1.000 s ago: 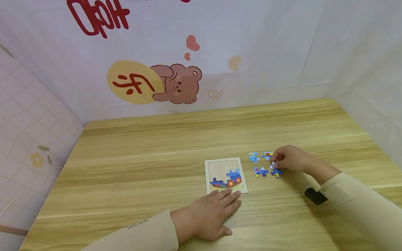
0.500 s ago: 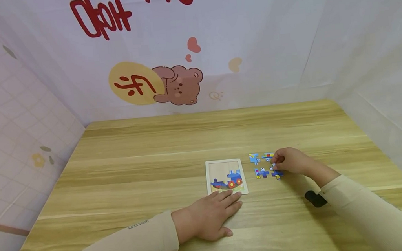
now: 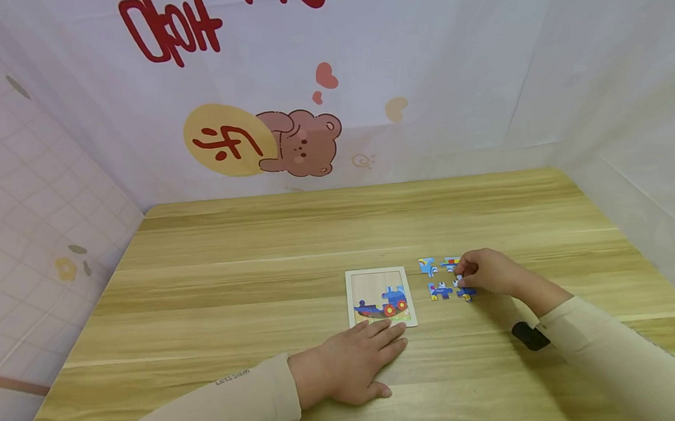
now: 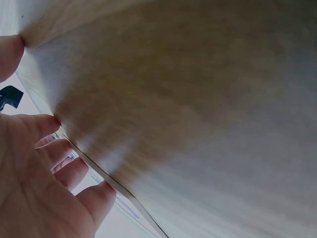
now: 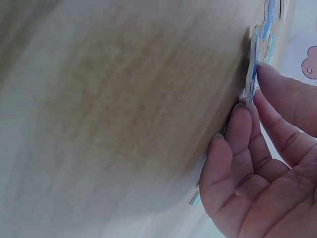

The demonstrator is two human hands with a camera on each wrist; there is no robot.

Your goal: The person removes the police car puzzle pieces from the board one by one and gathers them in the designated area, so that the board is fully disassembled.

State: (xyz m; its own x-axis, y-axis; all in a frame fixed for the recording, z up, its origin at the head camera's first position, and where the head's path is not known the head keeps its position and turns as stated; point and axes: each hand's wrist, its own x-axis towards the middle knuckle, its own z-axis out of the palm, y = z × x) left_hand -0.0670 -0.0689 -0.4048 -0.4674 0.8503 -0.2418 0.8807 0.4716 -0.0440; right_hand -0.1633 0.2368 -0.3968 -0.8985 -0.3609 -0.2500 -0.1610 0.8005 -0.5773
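Observation:
My left hand (image 3: 357, 365) lies palm down with straight fingers, its fingertips over the near edge of a white-rimmed puzzle board (image 3: 349, 295). The board holds a partly filled picture of a blue vehicle with red wheels. Just right of it, my right hand (image 3: 493, 272) pinches a blue puzzle piece (image 3: 466, 292) between thumb and fingers. In the right wrist view, the thumb presses the face of that thin piece (image 5: 253, 62), which stands tilted with one end off the table. The left wrist view has the fingertips (image 4: 105, 191) along the board's edge.
Other loose pieces lie around the right hand: a light blue one (image 3: 427, 267), one with red and yellow (image 3: 451, 262), and a blue one (image 3: 440, 290). All rest on a wood-grain table (image 3: 230, 278). A printed white cloth (image 3: 449, 43) stands behind it.
The head view has shifted very slightly. Both hands stay where they were, the left on the board's edge and the right at the same puzzle piece.

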